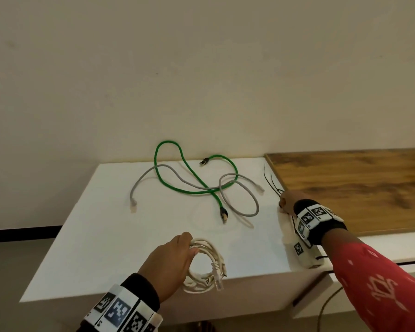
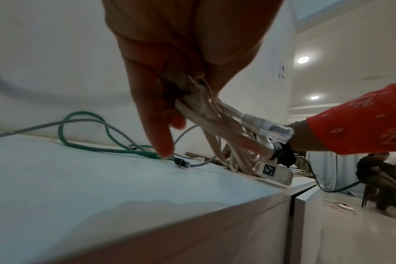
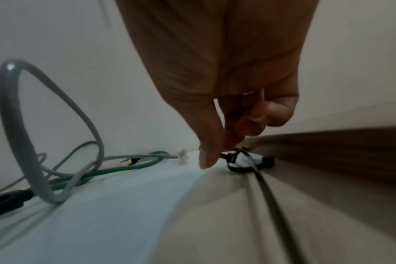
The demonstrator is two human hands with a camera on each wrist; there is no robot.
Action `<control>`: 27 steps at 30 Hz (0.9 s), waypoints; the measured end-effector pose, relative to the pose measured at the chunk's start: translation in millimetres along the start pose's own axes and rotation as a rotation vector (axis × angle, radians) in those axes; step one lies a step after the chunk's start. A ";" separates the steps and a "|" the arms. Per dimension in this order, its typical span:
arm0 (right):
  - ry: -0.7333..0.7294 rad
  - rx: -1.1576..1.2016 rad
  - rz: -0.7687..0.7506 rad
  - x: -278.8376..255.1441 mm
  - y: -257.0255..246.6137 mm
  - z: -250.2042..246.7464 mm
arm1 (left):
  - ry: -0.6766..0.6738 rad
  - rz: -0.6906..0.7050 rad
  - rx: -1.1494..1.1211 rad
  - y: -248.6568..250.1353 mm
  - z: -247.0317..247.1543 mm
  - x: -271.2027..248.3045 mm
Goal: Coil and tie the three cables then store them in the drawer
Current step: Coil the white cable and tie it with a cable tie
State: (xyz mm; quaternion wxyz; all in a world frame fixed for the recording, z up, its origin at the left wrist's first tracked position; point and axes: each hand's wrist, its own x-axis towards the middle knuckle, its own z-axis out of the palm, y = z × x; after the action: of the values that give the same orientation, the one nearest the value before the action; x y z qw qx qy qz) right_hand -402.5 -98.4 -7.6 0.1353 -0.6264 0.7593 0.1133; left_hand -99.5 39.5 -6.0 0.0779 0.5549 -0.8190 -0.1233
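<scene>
The white desk (image 1: 110, 226) carries everything, butted against a lower wooden top (image 1: 355, 185) on the right. Sprawled toward the wall lie the green cable (image 1: 192, 191) and the grey cable (image 1: 247, 195), loose and crossing each other in several places, neither coiled yet. Near the front edge the white cable (image 1: 207, 262) is already wound into a ring, and the left hand (image 1: 170, 262) has its grip closed round one side of that coil, one clear plug sticking out below the fingers. Over at the desk's right edge the right hand (image 1: 288, 202) is down on the black zip ties (image 1: 273, 185); from the wrist view thumb and fingertips look closed in a pinch on one tie, though it is blurred and I would not swear the tie is truly caught. No drawer is open that I can see. The risks as I judge them: the white coil is held on one side only, so a slackened grip would let the loops spring apart before the tie goes on; the thin ties lie bunched, so two may lift together or one slip off the edge; and pulling either loose cable later could drag the other with it.
</scene>
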 end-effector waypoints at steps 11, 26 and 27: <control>0.238 0.845 -0.253 -65.4 4.0 -46.8 | 0.024 -0.043 0.037 3.4 -25.6 -26.9; 0.424 1.113 -0.799 -253.3 -56.9 -81.7 | 0.098 -0.090 0.162 0.4 -85.2 -108.3; 0.420 1.132 -0.831 -266.4 -67.9 -78.8 | 0.095 -0.092 0.173 -1.4 -87.6 -114.6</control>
State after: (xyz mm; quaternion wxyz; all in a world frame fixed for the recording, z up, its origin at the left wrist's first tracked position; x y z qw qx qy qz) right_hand -293.2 107.1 158.7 0.3216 -0.7054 0.4110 -0.4797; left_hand -32.4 135.2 78.5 0.0628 0.6019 -0.7955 -0.0293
